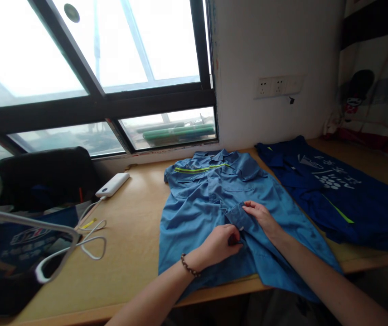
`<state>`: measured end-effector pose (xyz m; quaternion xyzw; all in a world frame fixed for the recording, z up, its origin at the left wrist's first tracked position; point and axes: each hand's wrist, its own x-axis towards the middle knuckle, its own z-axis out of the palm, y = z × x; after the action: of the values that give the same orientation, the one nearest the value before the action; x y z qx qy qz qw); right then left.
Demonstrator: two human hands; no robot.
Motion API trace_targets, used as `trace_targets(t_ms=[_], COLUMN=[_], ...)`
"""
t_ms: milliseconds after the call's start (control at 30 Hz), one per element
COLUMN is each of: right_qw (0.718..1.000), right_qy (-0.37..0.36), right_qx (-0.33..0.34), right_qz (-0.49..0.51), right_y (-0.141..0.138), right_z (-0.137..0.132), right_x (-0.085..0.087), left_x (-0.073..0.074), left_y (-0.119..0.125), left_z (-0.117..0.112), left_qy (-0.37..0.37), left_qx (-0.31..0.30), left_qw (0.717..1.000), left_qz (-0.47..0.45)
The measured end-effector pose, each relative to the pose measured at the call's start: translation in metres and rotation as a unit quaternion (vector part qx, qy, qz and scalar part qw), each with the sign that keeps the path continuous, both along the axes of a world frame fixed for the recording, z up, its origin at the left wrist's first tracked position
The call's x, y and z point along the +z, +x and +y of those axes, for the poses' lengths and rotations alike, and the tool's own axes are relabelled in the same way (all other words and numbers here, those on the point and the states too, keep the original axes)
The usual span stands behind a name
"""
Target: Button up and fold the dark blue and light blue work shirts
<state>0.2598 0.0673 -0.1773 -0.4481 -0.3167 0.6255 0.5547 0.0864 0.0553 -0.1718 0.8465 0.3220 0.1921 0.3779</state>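
Note:
A light blue work shirt point(194, 213) with a yellow-green stripe across the chest lies flat on the wooden table point(133, 253), collar toward the window. My left hand point(219, 244), a bead bracelet on its wrist, pinches the front placket low on the shirt. My right hand point(262, 217) grips the folded edge of the placket just above and to the right of it. Both hands are closed on the fabric, close together.
A dark blue garment point(343, 194) with white print lies to the right on the table. A white power bank point(112, 184) with a looped white cable point(94, 237) sits at left. A black chair back point(44, 176) stands by the window. Wall sockets point(278, 86) are above.

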Motion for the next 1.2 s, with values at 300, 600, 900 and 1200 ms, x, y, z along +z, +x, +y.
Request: trace_targets(t_ms=[300,600,900,1200], right_qw=[0.997,0.972,0.847,0.866], right_qy=[0.055,0.156,0.305,0.272], right_qx=[0.059,0.02,-0.043,0.047], right_qz=[0.013,-0.175,-0.434,-0.418], right_y=[-0.001,-0.008,-0.018,-0.02], right_z=[-0.004,-0.007,-0.03,-0.03], right_x=[0.005,-0.006,0.006,0.013], left_x=[0.006,0.015,0.004,-0.006], left_y=[-0.008,-0.009,-0.004,-0.004], left_z=[0.015,0.002,0.003,0.016], left_qy=[-0.356,-0.286,-0.236,-0.262], left_qx=[0.067,0.006,0.033,0.094], left_qw=[0.915,0.941,0.96,0.945], left_qz=[-0.179,-0.182,-0.146,-0.173])
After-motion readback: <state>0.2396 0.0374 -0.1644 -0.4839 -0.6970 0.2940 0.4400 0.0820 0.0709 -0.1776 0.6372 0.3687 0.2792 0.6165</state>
